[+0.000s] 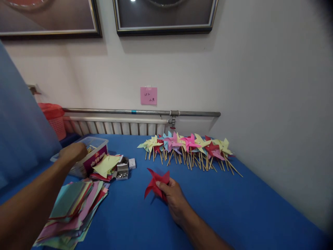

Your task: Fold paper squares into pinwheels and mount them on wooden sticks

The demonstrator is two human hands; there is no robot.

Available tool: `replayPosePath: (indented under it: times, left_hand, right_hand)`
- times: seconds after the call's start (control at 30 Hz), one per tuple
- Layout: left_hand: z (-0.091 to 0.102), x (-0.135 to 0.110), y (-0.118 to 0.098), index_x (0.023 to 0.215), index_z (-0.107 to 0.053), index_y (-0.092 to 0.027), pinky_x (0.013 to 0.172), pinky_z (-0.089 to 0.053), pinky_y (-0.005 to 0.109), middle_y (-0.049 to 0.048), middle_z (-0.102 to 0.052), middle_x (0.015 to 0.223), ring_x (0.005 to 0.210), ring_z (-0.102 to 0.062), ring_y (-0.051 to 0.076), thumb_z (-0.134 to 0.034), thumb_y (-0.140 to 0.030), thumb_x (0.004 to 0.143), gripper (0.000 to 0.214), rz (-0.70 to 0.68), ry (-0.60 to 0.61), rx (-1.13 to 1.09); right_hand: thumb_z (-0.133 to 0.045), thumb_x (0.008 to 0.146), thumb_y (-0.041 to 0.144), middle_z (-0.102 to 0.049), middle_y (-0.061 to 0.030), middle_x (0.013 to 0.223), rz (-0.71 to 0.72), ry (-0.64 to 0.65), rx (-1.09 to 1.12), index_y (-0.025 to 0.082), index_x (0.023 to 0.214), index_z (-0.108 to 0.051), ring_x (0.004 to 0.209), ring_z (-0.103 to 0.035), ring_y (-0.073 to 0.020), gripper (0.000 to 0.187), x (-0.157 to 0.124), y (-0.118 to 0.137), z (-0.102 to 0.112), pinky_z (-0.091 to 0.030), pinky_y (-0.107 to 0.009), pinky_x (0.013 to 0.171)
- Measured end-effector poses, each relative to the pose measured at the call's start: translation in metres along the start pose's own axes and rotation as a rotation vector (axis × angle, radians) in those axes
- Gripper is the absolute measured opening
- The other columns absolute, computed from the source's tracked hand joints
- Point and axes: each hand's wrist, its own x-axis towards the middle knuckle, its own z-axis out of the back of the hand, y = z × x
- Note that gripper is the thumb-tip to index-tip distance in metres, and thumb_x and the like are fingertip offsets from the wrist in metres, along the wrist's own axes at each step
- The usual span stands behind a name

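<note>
In the head view my right hand (174, 198) pinches a red paper pinwheel (152, 184) above the middle of the table, with the thumb near its centre. No stick shows on this pinwheel. My left hand (74, 152) reaches over a clear plastic box (103, 147) at the left, where some thin wooden sticks (91, 149) show. Its fingers are hidden, so their grip does not show. Beside the box lie yellow and red folded paper pieces (106, 165) and a small open box of metal pins (121, 174).
Sheets of coloured paper (71, 199) are stacked at front left. Many finished pinwheels on sticks (191, 142) lie along the back of the blue table (135, 215). A radiator (117, 127) and pipe (151, 112) run behind. A red basket (57, 126) stands back left.
</note>
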Motion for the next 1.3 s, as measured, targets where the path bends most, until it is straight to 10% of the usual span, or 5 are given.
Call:
replayPosePath:
  times: [0.23,0.43,0.57,0.83,1.3]
  left_hand:
    - [0.026,-0.049,-0.039,0.129,-0.064,-0.020,0.087,-0.043,0.029,0.0068,-0.074,0.117,0.097,-0.064,0.020,-0.041,-0.032,0.104,0.036,-0.157,-0.156,-0.125]
    - [-0.032,-0.161,-0.096,0.086,-0.063,-0.021,0.061,-0.038,0.027,0.0003,-0.060,0.068,0.065,-0.057,0.019,-0.039,-0.040,0.100,0.034,-0.205,0.290,-0.643]
    - [-0.063,-0.207,-0.109,0.090,-0.067,-0.023,0.056,-0.033,0.026,-0.0041,-0.049,0.061,0.058,-0.049,0.017,-0.044,-0.042,0.095,0.031,-0.242,0.504,-0.874]
    - [-0.078,-0.206,-0.105,0.091,-0.067,-0.022,0.056,-0.039,0.027,-0.0015,-0.062,0.065,0.055,-0.052,0.016,-0.053,-0.048,0.084,0.031,-0.103,0.663,-1.119]
    - [-0.074,-0.205,-0.100,0.084,-0.064,-0.022,0.066,-0.041,0.025,-0.0004,-0.068,0.073,0.071,-0.062,0.017,-0.048,-0.015,0.091,0.019,-0.337,0.644,-0.632]
  right_hand:
    - [-0.091,0.064,0.034,-0.074,0.0008,0.074,0.012,0.018,-0.007,0.017,0.087,-0.076,0.065,-0.062,-0.0146,0.032,0.002,-0.001,0.002,-0.049,-0.028,0.067]
    - [-0.093,0.063,0.035,-0.076,-0.0012,0.076,0.018,0.028,0.019,0.017,0.084,-0.075,0.067,-0.066,-0.0176,0.032,-0.001,0.002,0.000,-0.052,-0.029,0.067]
    - [-0.093,0.063,0.036,-0.078,-0.0027,0.080,0.021,0.050,0.027,0.017,0.088,-0.076,0.068,-0.068,-0.0178,0.036,-0.006,0.007,-0.002,-0.053,-0.029,0.070]
    - [-0.094,0.063,0.036,-0.080,-0.0052,0.083,-0.001,0.044,0.047,0.017,0.091,-0.078,0.070,-0.069,-0.0204,0.037,-0.007,0.008,-0.002,-0.055,-0.032,0.071]
    - [-0.095,0.061,0.035,-0.073,0.0008,0.070,-0.005,-0.009,-0.010,0.018,0.083,-0.075,0.061,-0.061,-0.0147,0.034,-0.006,0.007,-0.002,-0.048,-0.028,0.063]
